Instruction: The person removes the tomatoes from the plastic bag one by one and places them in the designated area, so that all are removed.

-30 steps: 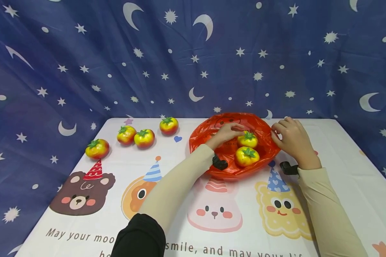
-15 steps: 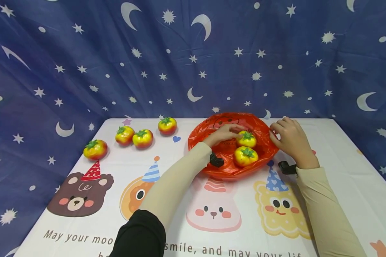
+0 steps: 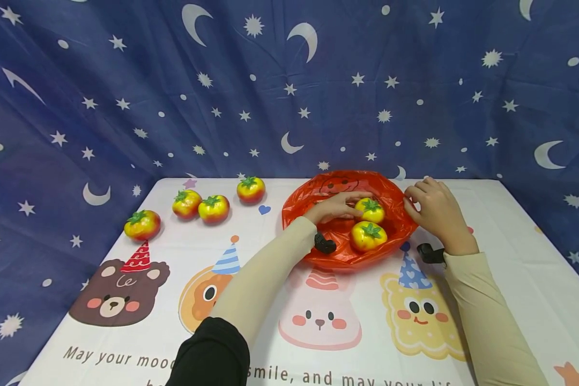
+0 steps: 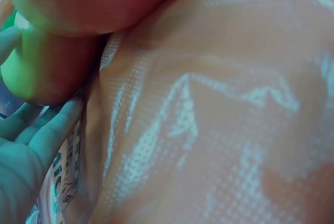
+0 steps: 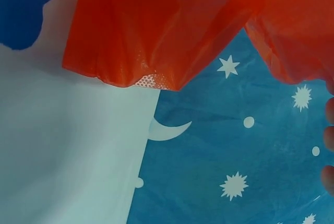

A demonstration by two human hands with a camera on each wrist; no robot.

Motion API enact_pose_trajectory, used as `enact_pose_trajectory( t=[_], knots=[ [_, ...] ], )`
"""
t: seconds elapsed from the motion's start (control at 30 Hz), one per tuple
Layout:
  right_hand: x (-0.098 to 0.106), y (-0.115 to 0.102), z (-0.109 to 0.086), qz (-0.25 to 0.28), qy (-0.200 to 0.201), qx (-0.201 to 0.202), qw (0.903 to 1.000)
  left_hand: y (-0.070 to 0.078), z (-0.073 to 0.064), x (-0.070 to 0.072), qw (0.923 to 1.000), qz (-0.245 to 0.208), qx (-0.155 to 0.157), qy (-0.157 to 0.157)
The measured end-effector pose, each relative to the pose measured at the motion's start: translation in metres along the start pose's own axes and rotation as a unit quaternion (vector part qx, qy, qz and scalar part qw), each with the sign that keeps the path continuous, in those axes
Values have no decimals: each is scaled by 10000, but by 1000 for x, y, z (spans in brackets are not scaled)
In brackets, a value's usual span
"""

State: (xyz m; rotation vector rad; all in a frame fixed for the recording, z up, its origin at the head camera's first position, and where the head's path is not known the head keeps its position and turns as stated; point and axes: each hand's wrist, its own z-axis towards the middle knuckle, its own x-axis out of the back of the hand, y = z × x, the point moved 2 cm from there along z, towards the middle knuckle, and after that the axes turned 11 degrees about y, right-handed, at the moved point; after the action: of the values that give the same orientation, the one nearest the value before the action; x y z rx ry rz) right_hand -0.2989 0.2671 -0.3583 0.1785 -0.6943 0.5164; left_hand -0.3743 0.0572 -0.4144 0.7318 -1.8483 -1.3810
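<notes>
Two yellow-and-red tomatoes with green leafy tops lie in the wide-mouthed red plastic bag (image 3: 304,257). My left hand (image 3: 335,208) reaches into it, thumb and fingers about the far tomato (image 3: 369,210). In the left wrist view, the thumb lies against one side of this tomato (image 4: 49,72) and the fingers (image 4: 57,130) against another. The near tomato (image 3: 369,236) sits just in front of it. At the bag's right rim, my right hand (image 3: 434,212) pinches the red plastic. Only a few fingertips show at the edge of the right wrist view, beside the hanging bag (image 5: 156,31).
Toward the table's back left lie several more tomatoes, one (image 3: 142,225) farthest left and another (image 3: 251,190) closest to the bag. A white cloth with printed cartoon figures covers the table (image 3: 511,236). Behind it hangs a blue star-patterned curtain (image 3: 241,134).
My left hand has dropped slightly; its thumb has moved lower along the near side of the far tomato. The right hand stays at the bag's rim. The view has shifted a little.
</notes>
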Motion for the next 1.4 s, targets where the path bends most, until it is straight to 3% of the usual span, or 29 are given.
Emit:
enact_pose_trajectory(
  t=[0.2, 0.53, 0.9, 1.17, 1.4],
  knots=[
    [0, 0, 0, 16, 47, 34, 10000, -3, 2, 1, 9998, 73, -208, -11],
    [0, 0, 0, 10, 56, 39, 10000, -6, -1, 6, 9965, 463, -628, 297],
    [1, -1, 1, 6, 50, 33, 10000, -8, -2, 9, 9966, 376, -374, 638],
    [0, -1, 1, -11, 37, 24, 10000, -9, -6, 13, 9964, 76, -156, 832],
    [1, -2, 1, -34, -18, -15, 10000, -10, -8, 13, 9963, -84, 14, 852]
  ],
)
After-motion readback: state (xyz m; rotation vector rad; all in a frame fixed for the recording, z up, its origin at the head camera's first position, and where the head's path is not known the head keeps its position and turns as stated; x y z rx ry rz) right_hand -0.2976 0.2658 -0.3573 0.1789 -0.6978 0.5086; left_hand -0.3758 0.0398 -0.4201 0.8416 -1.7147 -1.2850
